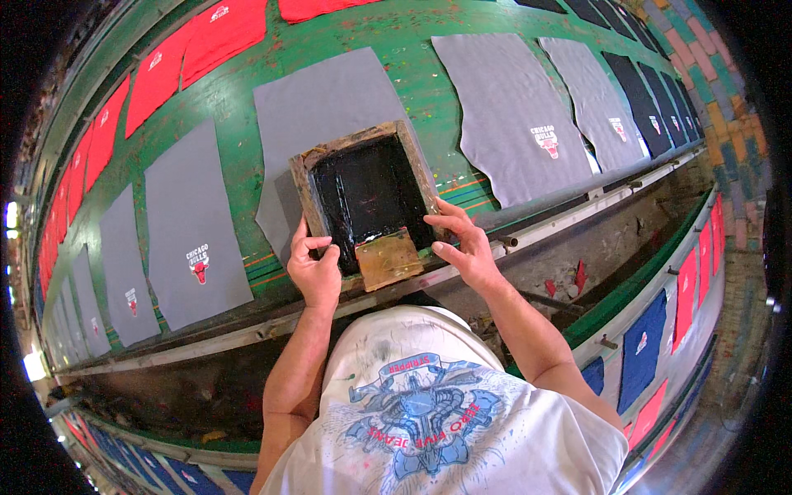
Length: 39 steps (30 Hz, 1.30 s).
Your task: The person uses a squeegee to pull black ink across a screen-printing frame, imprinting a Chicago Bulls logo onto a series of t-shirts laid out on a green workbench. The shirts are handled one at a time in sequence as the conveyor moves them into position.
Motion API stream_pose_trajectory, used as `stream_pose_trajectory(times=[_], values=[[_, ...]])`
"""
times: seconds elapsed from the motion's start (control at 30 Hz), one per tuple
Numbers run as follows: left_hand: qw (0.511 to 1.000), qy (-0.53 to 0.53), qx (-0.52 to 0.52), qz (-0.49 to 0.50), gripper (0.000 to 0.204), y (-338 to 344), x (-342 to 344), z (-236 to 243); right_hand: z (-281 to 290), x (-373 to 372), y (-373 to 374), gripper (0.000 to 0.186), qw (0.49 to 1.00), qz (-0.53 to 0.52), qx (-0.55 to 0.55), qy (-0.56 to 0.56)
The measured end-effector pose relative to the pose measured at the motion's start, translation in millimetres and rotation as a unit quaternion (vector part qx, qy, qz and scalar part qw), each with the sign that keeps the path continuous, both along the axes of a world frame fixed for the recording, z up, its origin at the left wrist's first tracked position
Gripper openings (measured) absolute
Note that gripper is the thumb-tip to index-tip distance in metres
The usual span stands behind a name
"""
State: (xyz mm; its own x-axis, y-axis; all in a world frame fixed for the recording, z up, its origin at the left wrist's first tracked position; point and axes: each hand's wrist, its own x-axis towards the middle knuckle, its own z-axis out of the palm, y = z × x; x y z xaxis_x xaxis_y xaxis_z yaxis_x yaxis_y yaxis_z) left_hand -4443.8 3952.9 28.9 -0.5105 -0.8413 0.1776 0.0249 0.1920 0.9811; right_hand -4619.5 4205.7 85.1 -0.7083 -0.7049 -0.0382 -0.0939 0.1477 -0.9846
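A wooden screen-printing frame (pixel 419 161), dark with ink inside, sits tilted over a grey fabric panel (pixel 326 95) on the green table. My left hand (pixel 316 271) grips the frame's left side near its lower corner, fingers curled. On the opposite side, my right hand (pixel 464 247) holds the frame with fingers and thumb along the edge. A yellowish-brown squeegee (pixel 388 262) rests inside the near end of the frame, leaning on its rim. The frame hides the lower part of the panel beneath it.
Grey panels with a printed bull emblem (pixel 198 272) lie to the left, others (pixel 503 115) to the right. Red panels (pixel 223 41) line the far side and black ones (pixel 635 103) the far right. A metal rail (pixel 569 216) edges the table; another table (pixel 652 289) stands behind me.
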Motion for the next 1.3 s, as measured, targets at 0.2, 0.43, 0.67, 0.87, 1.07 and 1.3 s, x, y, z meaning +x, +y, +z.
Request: stream_pose_trajectory(times=[0.2,0.43,0.67,0.87,1.07,1.3], values=[[0.999,0.014,0.048,-0.011,0.018,-1.1,-0.8,-2.0,-3.2,-3.3,3.4,0.056,1.0,0.006,-0.007,-0.009],[0.999,-0.02,0.044,-0.011,0.017,-2.8,0.0,-1.0,-5.2,-5.1,2.9,0.055,0.993,-0.022,-0.044,-0.107],[0.997,-0.058,0.042,0.002,0.022,-1.3,0.9,0.0,-12.4,-6.4,0.9,0.051,0.985,-0.044,-0.089,-0.138],[0.998,-0.012,0.063,-0.015,0.021,-5.1,1.8,-6.6,-14.0,-5.6,0.3,0.047,0.962,-0.08,-0.125,-0.231],[0.998,-0.014,0.062,-0.017,0.021,-5.5,2.3,-7.7,15.1,14.0,1.5,0.04,0.966,-0.017,-0.012,0.258],[0.998,-0.031,0.042,-0.031,0.019,-4.1,1.2,2.1,44.7,33.2,-27.3,0.049,0.877,0.182,0.064,0.44]])
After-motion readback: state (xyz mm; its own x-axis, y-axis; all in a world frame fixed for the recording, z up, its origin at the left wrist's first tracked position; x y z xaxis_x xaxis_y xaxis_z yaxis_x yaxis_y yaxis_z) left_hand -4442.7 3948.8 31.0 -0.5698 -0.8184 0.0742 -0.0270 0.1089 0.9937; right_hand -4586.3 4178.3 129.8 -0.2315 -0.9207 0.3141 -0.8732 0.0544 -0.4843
